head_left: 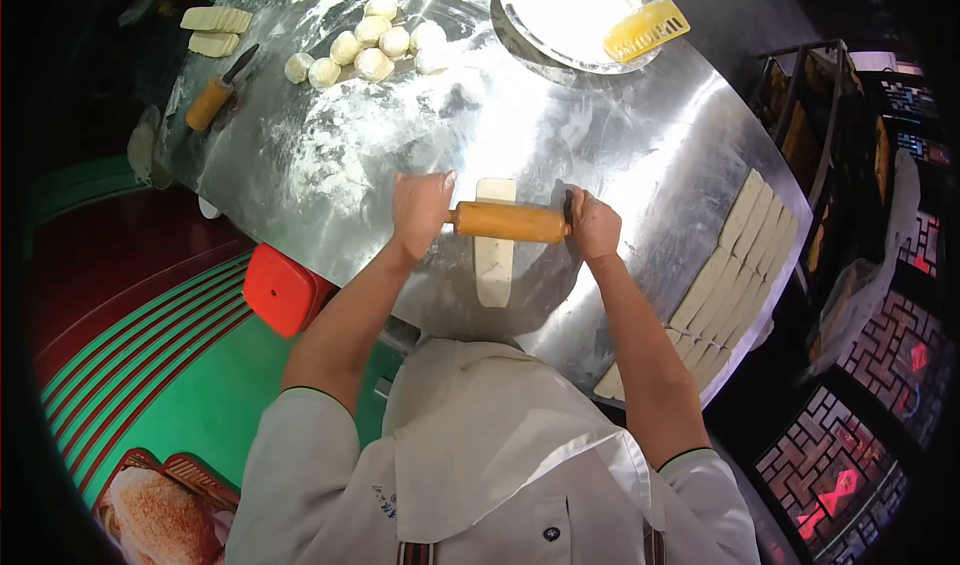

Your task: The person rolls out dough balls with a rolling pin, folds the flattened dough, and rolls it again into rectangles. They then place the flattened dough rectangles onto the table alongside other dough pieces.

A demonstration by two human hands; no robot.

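Gripping the two ends of an orange-brown wooden rolling pin (510, 222), the left hand (422, 210) and the right hand (595, 225) hold it crosswise over a long, pale, flat dough strip (494, 270). The left hand's fingers are curled closed on the pin's left handle; the right hand's are clamped on its right end. The rolling pin lies across the upper half of the dough strip, which shows beyond it on the far side and runs longer on the near side, flat on a shiny metal table (460, 115) dusted with white flour (335, 130).

Beyond the left hand, round whitish dough balls (373, 65) sit grouped together. Farther left lie a dark-bladed tool with an orange-brown handle (208, 103) and pale, flat cut dough pieces (216, 20). At the far side, a wide, round metal bowl (509, 15) holds white powder, with a yellow scraper (646, 31) resting over its right rim. Narrow pale dough strips in rows (735, 265) lie side by side along the table's right edge.
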